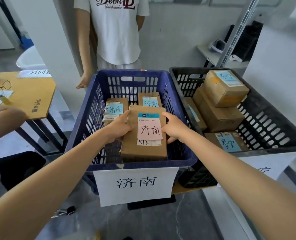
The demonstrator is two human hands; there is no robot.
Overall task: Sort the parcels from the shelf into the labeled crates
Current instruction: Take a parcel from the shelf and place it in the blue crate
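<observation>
A brown cardboard parcel with a pink note reading 济南 is inside the blue crate, near its front wall. My left hand grips its left side and my right hand grips its right side. Two more parcels with blue 济南 notes, one on the left and one further back, lie behind it in the same crate. A white sign reading 济南 hangs on the crate's front. The black crate to the right holds several parcels, two with blue notes.
A person in a white T-shirt stands just behind the blue crate, one hand hanging by its back left corner. A yellow table with glasses on it is at the left. Another person's arm reaches in from the left edge. Metal shelving stands at the back right.
</observation>
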